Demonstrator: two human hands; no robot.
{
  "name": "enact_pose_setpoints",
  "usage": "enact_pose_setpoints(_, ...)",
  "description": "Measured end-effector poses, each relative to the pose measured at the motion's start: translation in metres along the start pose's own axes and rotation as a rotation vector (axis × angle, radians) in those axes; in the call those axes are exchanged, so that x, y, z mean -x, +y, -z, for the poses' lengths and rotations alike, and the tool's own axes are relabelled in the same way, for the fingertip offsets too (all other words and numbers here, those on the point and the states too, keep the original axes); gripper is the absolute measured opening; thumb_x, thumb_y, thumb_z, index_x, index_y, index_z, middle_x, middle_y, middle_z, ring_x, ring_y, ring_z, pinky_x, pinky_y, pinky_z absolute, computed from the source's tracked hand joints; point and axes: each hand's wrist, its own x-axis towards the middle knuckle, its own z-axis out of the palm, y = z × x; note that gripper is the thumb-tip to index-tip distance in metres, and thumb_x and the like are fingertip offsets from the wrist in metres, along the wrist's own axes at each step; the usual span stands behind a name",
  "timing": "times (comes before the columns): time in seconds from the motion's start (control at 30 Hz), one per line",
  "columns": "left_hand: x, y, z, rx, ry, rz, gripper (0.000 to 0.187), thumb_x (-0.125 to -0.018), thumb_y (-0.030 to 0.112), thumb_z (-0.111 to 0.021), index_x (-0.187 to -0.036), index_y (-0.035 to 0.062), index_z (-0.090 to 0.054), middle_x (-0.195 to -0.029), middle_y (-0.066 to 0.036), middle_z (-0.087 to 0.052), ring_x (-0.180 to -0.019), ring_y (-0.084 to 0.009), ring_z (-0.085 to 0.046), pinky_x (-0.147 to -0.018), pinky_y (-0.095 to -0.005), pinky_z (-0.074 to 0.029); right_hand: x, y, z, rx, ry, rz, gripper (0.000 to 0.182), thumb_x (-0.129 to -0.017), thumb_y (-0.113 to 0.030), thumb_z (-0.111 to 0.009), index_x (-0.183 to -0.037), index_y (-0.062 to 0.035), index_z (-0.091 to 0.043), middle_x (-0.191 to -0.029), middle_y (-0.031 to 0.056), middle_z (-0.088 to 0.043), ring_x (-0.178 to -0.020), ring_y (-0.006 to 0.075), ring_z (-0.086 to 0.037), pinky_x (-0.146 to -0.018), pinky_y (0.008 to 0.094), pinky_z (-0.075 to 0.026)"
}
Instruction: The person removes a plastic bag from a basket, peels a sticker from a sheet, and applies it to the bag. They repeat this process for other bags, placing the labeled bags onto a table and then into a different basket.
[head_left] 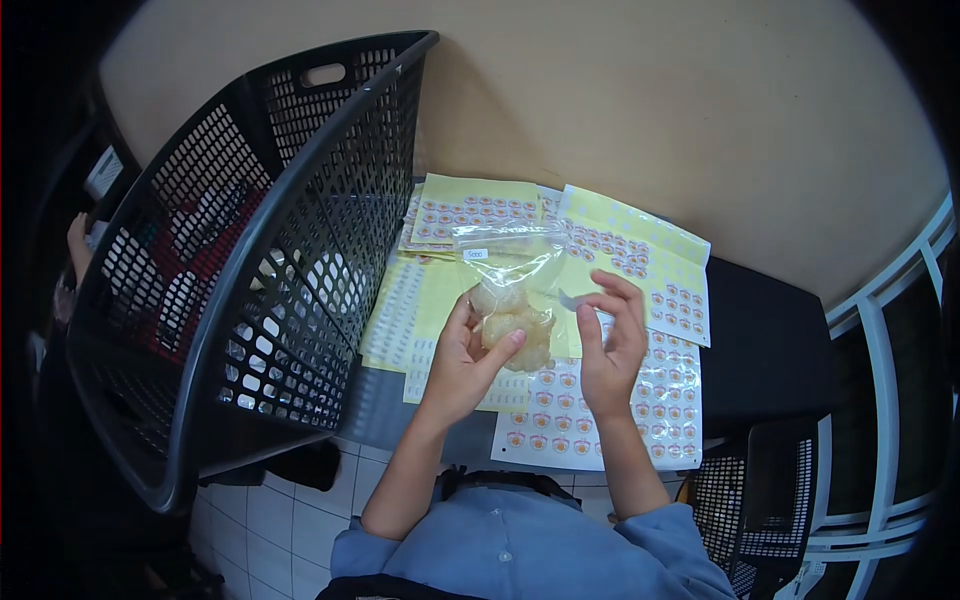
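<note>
A clear zip bag (518, 322) with pale, rounded pieces inside hangs upright over the table, a small white label near its top left. My left hand (474, 362) grips its lower left side, the thumb across the front. To the right of the bag, my right hand (612, 350) is raised with its thumb and fingers bent around a small whitish sticker (569, 300) at the fingertips. Beneath both hands lie sheets of round orange-and-white stickers (560, 425) and yellow backing sheets (400, 305).
A large black plastic basket (290, 215) with bagged items inside stands at the left. Behind it, a person's hand (78, 240) shows at the far left. Another black basket (750, 490) is low on the right, near white metal rails (880, 400). A beige wall (640, 100) rises behind the table.
</note>
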Motion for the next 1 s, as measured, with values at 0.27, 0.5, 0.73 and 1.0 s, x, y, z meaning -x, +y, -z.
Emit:
enact_pose_setpoints(0.27,0.005,0.002,-0.006,-0.04,-0.038,-0.058,0.049,-0.077,-0.004,-0.054,-0.12,-0.0006,-0.032,-0.113,-0.011,-0.044,-0.104,-0.0166,-0.047,-0.086,-0.0274,-0.041,0.001,-0.008,0.003,0.52,0.08,0.754,0.023,-0.059,-0.01,-0.071,-0.081,-0.0102,-0.065,-0.084,-0.0035,-0.058,-0.071,0.0107,-0.054,-0.064,0.0261,-0.034)
enact_pose_setpoints(0.5,0.005,0.003,-0.004,-0.014,-0.045,-0.029,0.049,-0.076,-0.005,-0.054,-0.12,-0.0018,-0.032,-0.114,-0.011,-0.044,-0.105,-0.0172,-0.046,-0.088,-0.0283,-0.038,-0.002,-0.007,-0.001,0.456,0.009,0.734,0.02,-0.061,-0.011,-0.069,-0.08,-0.0072,-0.063,-0.082,-0.0001,-0.058,-0.07,0.0121,-0.056,-0.066,0.0259,-0.035)
enact_pose_setpoints(0.73,0.004,-0.002,0.005,0.161,-0.134,-0.016,0.046,-0.079,0.0,-0.048,-0.122,-0.0023,-0.03,-0.115,-0.012,-0.043,-0.108,-0.0173,-0.043,-0.09,-0.0283,-0.036,-0.004,-0.009,-0.001,0.437,-0.063,0.713,0.017,-0.061,-0.011,-0.068,-0.076,-0.006,-0.061,-0.082,0.0016,-0.058,-0.069,0.0132,-0.057,-0.068,0.027,-0.035)
enact_pose_setpoints(1.0,0.001,0.003,-0.005,0.169,-0.04,0.057,0.042,-0.083,0.004,-0.048,-0.121,-0.0015,-0.032,-0.114,-0.011,-0.044,-0.104,-0.0145,-0.046,-0.088,-0.0268,-0.037,-0.015,-0.009,0.006,0.52,-0.259,0.681,0.021,-0.065,-0.013,-0.066,-0.084,-0.008,-0.059,-0.091,0.0032,-0.059,-0.08,0.014,-0.057,-0.071,0.0286,-0.037)
